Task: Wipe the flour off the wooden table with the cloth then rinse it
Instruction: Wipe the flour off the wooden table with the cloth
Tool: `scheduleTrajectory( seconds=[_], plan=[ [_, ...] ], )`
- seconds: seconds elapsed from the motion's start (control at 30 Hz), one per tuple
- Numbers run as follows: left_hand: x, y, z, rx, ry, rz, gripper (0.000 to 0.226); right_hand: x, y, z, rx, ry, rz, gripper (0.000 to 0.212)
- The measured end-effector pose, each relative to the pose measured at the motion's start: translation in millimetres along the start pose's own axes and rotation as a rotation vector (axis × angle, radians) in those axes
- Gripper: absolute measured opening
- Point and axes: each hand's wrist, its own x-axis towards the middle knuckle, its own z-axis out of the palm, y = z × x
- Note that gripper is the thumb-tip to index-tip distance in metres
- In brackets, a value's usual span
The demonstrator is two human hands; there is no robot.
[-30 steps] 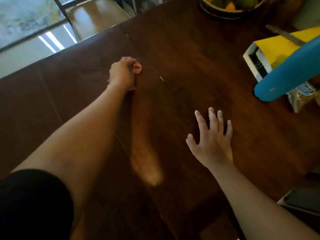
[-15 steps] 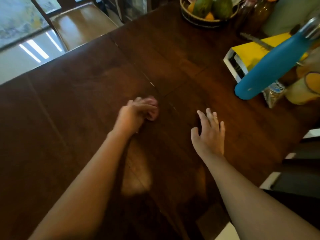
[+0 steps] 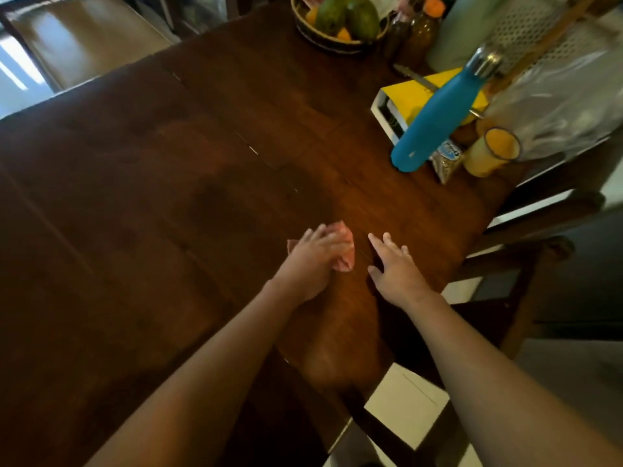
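On the dark wooden table (image 3: 141, 203) my left hand (image 3: 312, 264) grips a small pink cloth (image 3: 345, 252) and presses it against the wood near the table's right front part. Most of the cloth is hidden under my fingers. My right hand (image 3: 396, 271) lies flat on the table just right of the cloth, fingers straight and slightly spread, holding nothing. A darker damp-looking streak (image 3: 222, 203) runs across the wood beyond my left hand. No flour stands out in this dim light.
A blue bottle (image 3: 435, 119) leans over a yellow box (image 3: 414, 96) at the back right, beside a glass of orange drink (image 3: 494, 151) and a small packet (image 3: 446, 163). A fruit basket (image 3: 337, 21) and jars stand at the far edge. A chair (image 3: 526, 227) stands right of the table.
My left hand has dragged the cloth from the far middle of the table back toward me, ending beside my right hand. The right hand has stayed flat on the wood.
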Motion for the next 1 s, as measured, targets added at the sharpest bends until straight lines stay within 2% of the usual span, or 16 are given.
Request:
scheduleTrajectory(
  seconds=[0.1,0.23,0.33,0.4,0.53,0.63,0.7,0.77,0.8,0.83,0.87,0.9,0.93,0.97,1.0],
  plan=[
    [-31.7,-11.3,19.3,-0.081,0.047,0.041,0.059,-13.3,-0.5,-0.5,-0.007,-0.015,0.026,0.068],
    [-34.8,-11.5,8.8,-0.188,0.248,-0.153,0.054,-24.3,0.5,-0.8,-0.056,-0.103,0.048,0.073],
    [-23.8,3.9,6.4,-0.171,0.215,-0.263,0.052,-29.7,1.7,0.0,-0.120,-0.158,0.072,0.072],
    [-21.9,14.4,15.0,-0.103,0.166,-0.173,0.055,-35.0,3.3,1.1,-0.136,-0.169,0.060,0.071],
    [-43.9,21.5,29.5,-0.053,-0.002,0.158,0.056,-40.8,8.6,5.9,-0.102,-0.100,0.029,0.073],
    [-81.9,-0.7,31.6,-0.101,-0.072,0.330,0.057,-43.4,8.8,9.9,-0.091,-0.054,0.016,0.073],
    [-104.6,-23.4,24.6,-0.082,-0.091,0.381,0.058,-45.2,8.4,11.9,-0.102,-0.038,0.006,0.073],
    [-123.1,-49.1,14.4,-0.175,-0.040,0.306,0.053,-45.9,8.0,14.0,-0.123,-0.026,-0.004,0.072],
    [-130.5,-62.0,9.3,-0.315,0.056,0.212,0.045,-46.6,7.4,15.9,-0.134,-0.026,-0.006,0.073],
    [-136.4,-75.1,5.5,-0.408,0.218,0.077,0.039,-47.5,5.8,18.0,-0.143,-0.031,-0.006,0.074],
    [-141.0,-84.0,2.3,-0.371,0.391,-0.119,0.036,-48.8,3.3,20.1,-0.149,-0.041,-0.003,0.075],
    [-144.2,-86.5,1.1,-0.251,0.494,-0.352,0.037,-50.5,0.1,22.0,-0.153,-0.056,0.002,0.076],
    [-146.1,-82.5,2.2,-0.145,0.532,-0.491,0.040,-52.5,-3.6,23.6,-0.161,-0.074,0.006,0.077],
    [-147.4,-74.5,7.1,-0.099,0.532,-0.498,0.042,-55.7,-8.1,25.0,-0.176,-0.095,0.006,0.077],
    [-149.1,-64.5,12.9,-0.099,0.502,-0.424,0.043,-59.7,-12.8,26.9,-0.192,-0.117,0.001,0.077]
  ],
)
